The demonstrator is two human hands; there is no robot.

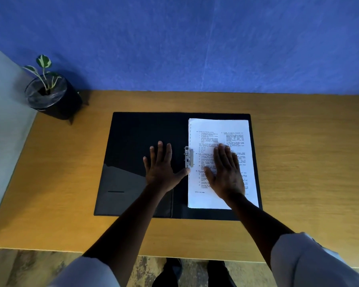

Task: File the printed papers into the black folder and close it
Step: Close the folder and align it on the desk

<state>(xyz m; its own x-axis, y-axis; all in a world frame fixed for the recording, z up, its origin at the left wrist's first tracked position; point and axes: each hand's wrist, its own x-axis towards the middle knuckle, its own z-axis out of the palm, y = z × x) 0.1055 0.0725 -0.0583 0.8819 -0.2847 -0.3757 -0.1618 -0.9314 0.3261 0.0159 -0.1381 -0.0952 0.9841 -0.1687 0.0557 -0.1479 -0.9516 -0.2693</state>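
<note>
Papers lie in the open black folder

From the head view, the black folder [141,162] lies open mid-counter, printed papers [220,162] on its right half. They look thin and bendy; take the stiff left cover by its edge. Left hand [160,168] and right hand [226,172] lie flat, fingers spread, holding nothing.

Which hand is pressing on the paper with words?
The right hand lies flat on the printed papers; the left hand rests on the black folder.

wooden table [298,162], open black folder [133,137], potted plant [52,98]
</note>
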